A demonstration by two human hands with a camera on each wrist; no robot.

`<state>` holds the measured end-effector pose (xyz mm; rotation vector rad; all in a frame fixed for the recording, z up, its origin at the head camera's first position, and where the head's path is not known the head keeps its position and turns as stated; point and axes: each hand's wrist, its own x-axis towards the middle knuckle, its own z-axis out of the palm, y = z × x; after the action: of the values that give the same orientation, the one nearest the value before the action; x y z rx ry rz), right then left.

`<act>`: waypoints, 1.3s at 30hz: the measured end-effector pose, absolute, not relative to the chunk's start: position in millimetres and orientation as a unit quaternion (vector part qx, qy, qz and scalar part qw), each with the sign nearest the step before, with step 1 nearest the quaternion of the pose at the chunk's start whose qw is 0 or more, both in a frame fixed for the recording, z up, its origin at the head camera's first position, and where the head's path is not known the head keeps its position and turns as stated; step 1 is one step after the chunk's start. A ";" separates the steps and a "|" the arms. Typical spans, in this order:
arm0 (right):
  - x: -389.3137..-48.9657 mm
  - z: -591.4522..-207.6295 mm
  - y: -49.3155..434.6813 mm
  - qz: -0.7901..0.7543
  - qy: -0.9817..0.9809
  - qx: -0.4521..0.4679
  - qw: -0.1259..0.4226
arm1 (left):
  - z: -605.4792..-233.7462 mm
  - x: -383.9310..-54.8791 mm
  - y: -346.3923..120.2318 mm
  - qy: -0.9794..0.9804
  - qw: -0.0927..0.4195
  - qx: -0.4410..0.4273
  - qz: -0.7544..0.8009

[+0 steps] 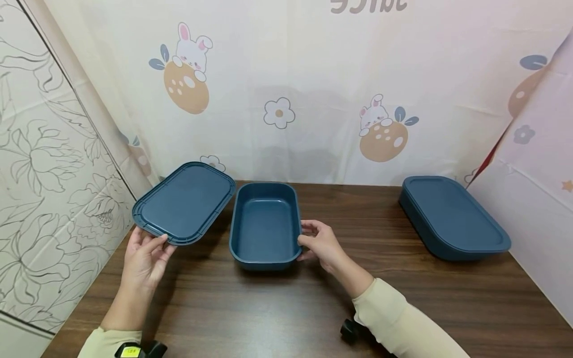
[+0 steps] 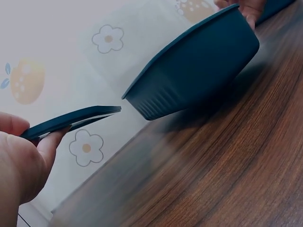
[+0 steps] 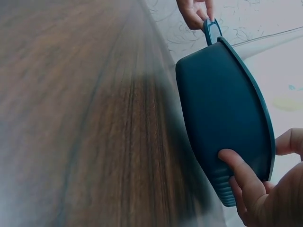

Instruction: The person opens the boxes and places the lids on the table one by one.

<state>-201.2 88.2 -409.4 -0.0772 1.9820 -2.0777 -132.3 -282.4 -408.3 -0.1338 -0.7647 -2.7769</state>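
In the head view, my left hand (image 1: pixel 145 258) pinches the near edge of a flat blue lid (image 1: pixel 185 201), thumb on top and fingers beneath. The lid is held tilted above the table at the left. An open blue rectangular box (image 1: pixel 267 226) is at the centre, its inside bare. My right hand (image 1: pixel 324 246) grips the box's right wall, thumb at the rim. In the right wrist view, fingers press the ribbed outer side of the box (image 3: pixel 222 109). The left wrist view shows the lid (image 2: pixel 75 118) edge-on, apart from the box (image 2: pixel 199 66).
A second blue box with its lid on (image 1: pixel 456 216) stands at the right of the brown wooden table (image 1: pixel 233 318). Patterned cloth (image 1: pixel 313 124) hangs behind the table, with further patterned panels at the left and right.
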 end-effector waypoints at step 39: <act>-251.6 -423.7 17.6 -0.721 0.682 -0.017 0.122 | -418.7 -169.0 -300.1 -0.196 0.185 0.190 -0.944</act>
<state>-251.6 17.6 -423.7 -0.0483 1.9914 -2.1032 -169.0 -300.1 -418.7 0.5364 -0.5513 -2.6613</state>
